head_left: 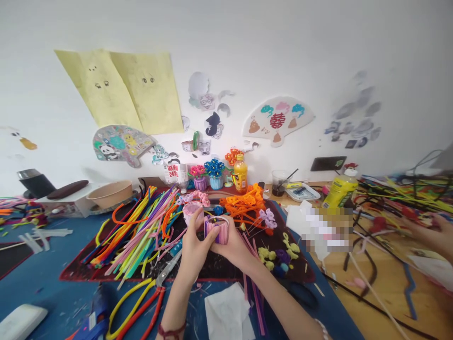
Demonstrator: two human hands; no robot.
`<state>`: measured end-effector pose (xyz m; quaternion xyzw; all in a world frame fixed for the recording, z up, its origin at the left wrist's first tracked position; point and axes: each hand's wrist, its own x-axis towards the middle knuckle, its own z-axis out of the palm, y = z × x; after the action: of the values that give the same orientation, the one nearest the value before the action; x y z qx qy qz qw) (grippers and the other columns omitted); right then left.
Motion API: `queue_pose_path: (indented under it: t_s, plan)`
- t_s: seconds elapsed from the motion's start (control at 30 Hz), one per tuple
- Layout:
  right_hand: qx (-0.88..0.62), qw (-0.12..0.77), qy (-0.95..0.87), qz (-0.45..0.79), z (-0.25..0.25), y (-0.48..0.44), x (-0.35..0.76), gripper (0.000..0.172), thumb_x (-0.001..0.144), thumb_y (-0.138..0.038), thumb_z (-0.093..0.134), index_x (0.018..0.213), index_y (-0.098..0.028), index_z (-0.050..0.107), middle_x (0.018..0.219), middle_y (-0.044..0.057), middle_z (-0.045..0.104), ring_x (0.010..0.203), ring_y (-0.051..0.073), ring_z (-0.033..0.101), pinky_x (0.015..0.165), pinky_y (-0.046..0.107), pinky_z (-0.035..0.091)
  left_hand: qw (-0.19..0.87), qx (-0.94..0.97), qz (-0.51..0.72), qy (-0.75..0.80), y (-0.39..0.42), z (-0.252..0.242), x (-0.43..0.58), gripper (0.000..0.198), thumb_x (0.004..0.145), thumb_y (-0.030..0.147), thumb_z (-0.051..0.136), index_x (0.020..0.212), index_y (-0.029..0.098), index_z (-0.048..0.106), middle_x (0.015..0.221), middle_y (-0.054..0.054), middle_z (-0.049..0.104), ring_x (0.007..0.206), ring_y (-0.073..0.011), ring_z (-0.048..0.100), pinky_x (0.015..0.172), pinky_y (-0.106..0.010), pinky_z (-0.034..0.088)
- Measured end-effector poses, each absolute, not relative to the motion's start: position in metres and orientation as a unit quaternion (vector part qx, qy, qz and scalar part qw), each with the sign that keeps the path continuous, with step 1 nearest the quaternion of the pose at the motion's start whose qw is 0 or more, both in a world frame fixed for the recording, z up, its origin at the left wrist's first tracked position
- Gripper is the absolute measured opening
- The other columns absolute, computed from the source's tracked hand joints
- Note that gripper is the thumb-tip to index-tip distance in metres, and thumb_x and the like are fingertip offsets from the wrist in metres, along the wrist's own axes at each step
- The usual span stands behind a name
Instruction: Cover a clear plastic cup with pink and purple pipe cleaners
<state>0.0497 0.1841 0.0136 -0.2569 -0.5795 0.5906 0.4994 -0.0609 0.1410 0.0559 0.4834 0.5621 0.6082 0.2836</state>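
Between my two hands is a small cup wrapped in pink and purple pipe cleaners (221, 232), its round rim facing up. My left hand (196, 243) grips it from the left, the thumb pressed on its front. Curled around its right side is my right hand (231, 245), with the fingertips partly hidden. Just behind my left fingers stands a pale pink pot (192, 212). A loose bundle of coloured pipe cleaners (141, 236) spreads left of my hands. Scissors (168, 269) lie beside my left forearm. Orange pipe-cleaner flowers (244, 198) are heaped beyond my right hand.
A glue gun (99, 307) lies front left, near a white tissue (228, 309). Finished flower pots (214, 174) and an orange drink bottle (240, 174) line the wall. A yellow-labelled bottle (341, 188) stands right. Another person's hand (433, 236) shows at the right edge.
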Motion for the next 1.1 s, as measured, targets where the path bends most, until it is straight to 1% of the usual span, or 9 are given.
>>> queue_pose_path:
  t_s: [0.17,0.3,0.4,0.53,0.7,0.8,0.9,1.03,1.1]
  plan:
    - [-0.253,0.477,-0.569,0.62,0.017,0.178,0.05,0.067,0.069,-0.038,0.082,0.119,-0.028,0.039,0.118,0.005,0.059,0.109,0.023,0.06,0.097,0.041,0.046,0.389,0.443,0.619,0.518,0.145,0.051,-0.065,0.069,0.078,0.05,0.069,0.137,0.019,0.048,0.116,-0.012,0.072,0.111,-0.0265,0.066,0.101,-0.041,0.048]
    - [-0.266,0.471,-0.555,0.632,0.015,0.175,0.047,0.077,0.066,-0.041,0.084,0.124,-0.029,0.035,0.123,0.006,0.057,0.11,0.024,0.06,0.098,0.043,0.046,0.433,0.399,0.636,0.498,0.145,0.044,-0.062,0.081,0.076,0.047,0.073,0.144,0.022,0.038,0.125,-0.012,0.068,0.117,-0.0259,0.063,0.104,-0.04,0.046]
    - [-0.258,0.475,-0.564,0.624,0.012,0.174,0.044,0.074,0.067,-0.041,0.084,0.123,-0.029,0.037,0.123,0.007,0.057,0.111,0.024,0.06,0.097,0.042,0.047,0.453,0.374,0.641,0.494,0.146,0.04,-0.062,0.085,0.076,0.044,0.075,0.146,0.022,0.034,0.123,-0.013,0.069,0.116,-0.0257,0.064,0.104,-0.041,0.046]
    - [-0.241,0.464,-0.552,0.65,0.013,0.174,0.047,0.072,0.07,-0.046,0.081,0.126,-0.03,0.039,0.126,0.007,0.057,0.116,0.024,0.059,0.102,0.043,0.045,0.465,0.347,0.644,0.498,0.147,0.04,-0.064,0.081,0.078,0.049,0.072,0.145,0.022,0.037,0.124,-0.013,0.068,0.117,-0.0271,0.063,0.104,-0.042,0.046]
    - [-0.234,0.401,-0.528,0.711,0.015,0.173,0.056,0.068,0.085,-0.055,0.064,0.141,-0.031,0.034,0.139,0.007,0.052,0.135,0.021,0.044,0.116,0.047,0.028,0.473,0.342,0.641,0.498,0.14,0.041,-0.067,0.065,0.082,0.052,0.065,0.138,0.024,0.048,0.137,-0.011,0.06,0.129,-0.0271,0.054,0.108,-0.04,0.043]
    - [-0.206,0.391,-0.538,0.718,0.017,0.171,0.057,0.061,0.091,-0.056,0.055,0.143,-0.031,0.034,0.139,0.006,0.052,0.134,0.019,0.046,0.115,0.044,0.03,0.463,0.349,0.64,0.504,0.137,0.041,-0.067,0.06,0.083,0.054,0.062,0.136,0.026,0.052,0.147,-0.009,0.05,0.136,-0.0269,0.046,0.112,-0.041,0.038]
    - [-0.2,0.413,-0.559,0.691,0.019,0.171,0.056,0.057,0.09,-0.057,0.056,0.138,-0.031,0.041,0.137,0.006,0.053,0.135,0.019,0.043,0.113,0.042,0.034,0.443,0.366,0.641,0.509,0.137,0.039,-0.066,0.06,0.083,0.054,0.063,0.135,0.028,0.051,0.151,-0.007,0.046,0.142,-0.0251,0.037,0.117,-0.04,0.03]
    - [-0.216,0.426,-0.585,0.655,0.023,0.172,0.057,0.06,0.086,-0.057,0.061,0.136,-0.031,0.042,0.129,0.006,0.058,0.141,0.021,0.035,0.109,0.043,0.039,0.427,0.374,0.641,0.517,0.139,0.035,-0.064,0.068,0.08,0.053,0.067,0.139,0.026,0.046,0.147,-0.01,0.05,0.14,-0.0266,0.041,0.117,-0.043,0.03]
    - [-0.223,0.425,-0.588,0.651,0.024,0.173,0.057,0.059,0.085,-0.058,0.062,0.134,-0.031,0.043,0.128,0.006,0.058,0.139,0.021,0.038,0.11,0.043,0.038,0.427,0.373,0.641,0.517,0.14,0.033,-0.064,0.066,0.082,0.054,0.065,0.138,0.027,0.046,0.147,-0.009,0.05,0.138,-0.0261,0.042,0.116,-0.041,0.032]
